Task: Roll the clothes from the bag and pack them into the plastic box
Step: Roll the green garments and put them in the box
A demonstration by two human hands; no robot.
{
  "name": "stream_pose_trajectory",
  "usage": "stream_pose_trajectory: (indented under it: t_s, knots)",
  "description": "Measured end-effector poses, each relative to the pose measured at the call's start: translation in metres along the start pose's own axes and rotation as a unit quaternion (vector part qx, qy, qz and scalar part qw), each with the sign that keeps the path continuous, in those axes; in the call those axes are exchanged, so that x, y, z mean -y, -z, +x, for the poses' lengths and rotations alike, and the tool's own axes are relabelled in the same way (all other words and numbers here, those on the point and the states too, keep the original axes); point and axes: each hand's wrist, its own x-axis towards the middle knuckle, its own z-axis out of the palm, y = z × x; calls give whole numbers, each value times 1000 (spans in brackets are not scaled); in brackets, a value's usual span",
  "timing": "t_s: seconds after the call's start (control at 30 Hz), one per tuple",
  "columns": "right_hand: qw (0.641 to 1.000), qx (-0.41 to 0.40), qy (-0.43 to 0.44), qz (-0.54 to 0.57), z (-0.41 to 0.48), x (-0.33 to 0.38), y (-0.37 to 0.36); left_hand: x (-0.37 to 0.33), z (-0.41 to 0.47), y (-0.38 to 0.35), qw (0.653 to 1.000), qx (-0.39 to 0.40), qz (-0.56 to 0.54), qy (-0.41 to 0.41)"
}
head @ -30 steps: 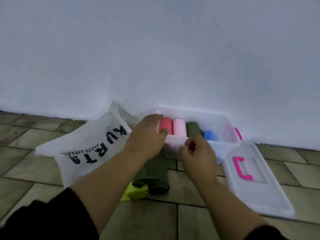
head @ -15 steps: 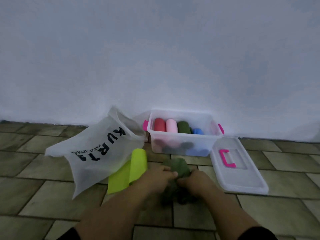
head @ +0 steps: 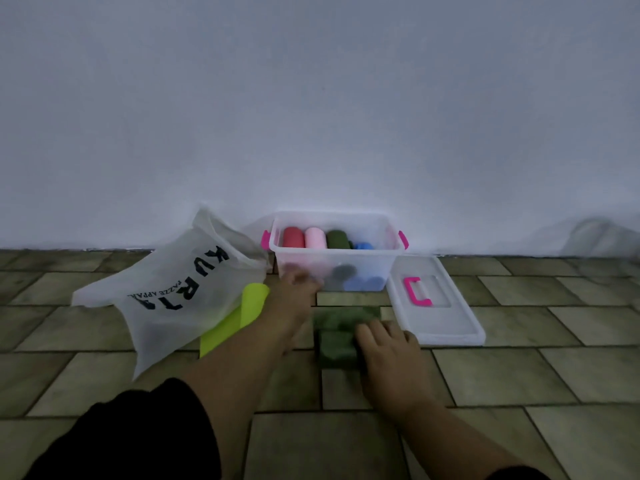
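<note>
A clear plastic box point(head: 388, 268) with pink latches stands against the wall, holding red, pink, dark green and blue rolls. A dark green garment point(head: 337, 336) lies on the floor tiles in front of it, partly rolled. My right hand point(head: 389, 348) rests on its right side, fingers down on the cloth. My left hand point(head: 294, 292) reaches forward to the garment's far left corner near the box front; it is blurred, so its grip is unclear. A white bag point(head: 173, 289) printed with black letters lies to the left, with a neon yellow garment point(head: 242, 315) beside it.
The box's clear lid point(head: 446, 323) with a pink handle lies flat on the floor right of the box. A white wall runs right behind the box. The floor is olive tile. A pale blurred shape point(head: 602, 240) sits at the far right by the wall.
The hands left the box and came down onto the dark green garment on the floor. The left hand has since stretched forward toward the box while the right stays on the cloth. The view pulled back.
</note>
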Motion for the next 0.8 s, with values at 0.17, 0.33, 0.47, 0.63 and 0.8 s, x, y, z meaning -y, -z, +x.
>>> stream_pose_trajectory:
  t_s: [0.17,0.33,0.47,0.63,0.8]
  knots:
    - [997,81,0,9,-21,3,-14,24,-15,-12,879,224,397,-141]
    - [982,112,-111,104,-22,16,-13,46,-15,-17,878,237,416,15]
    - [970,146,-172,87,-8,32,-16,51,-10,-15,899,222,374,48]
    - [971,159,-165,67,1,40,-19,61,-2,-9,911,229,336,67]
    - [979,115,-156,63,-7,37,-21,61,5,-7,906,249,331,92]
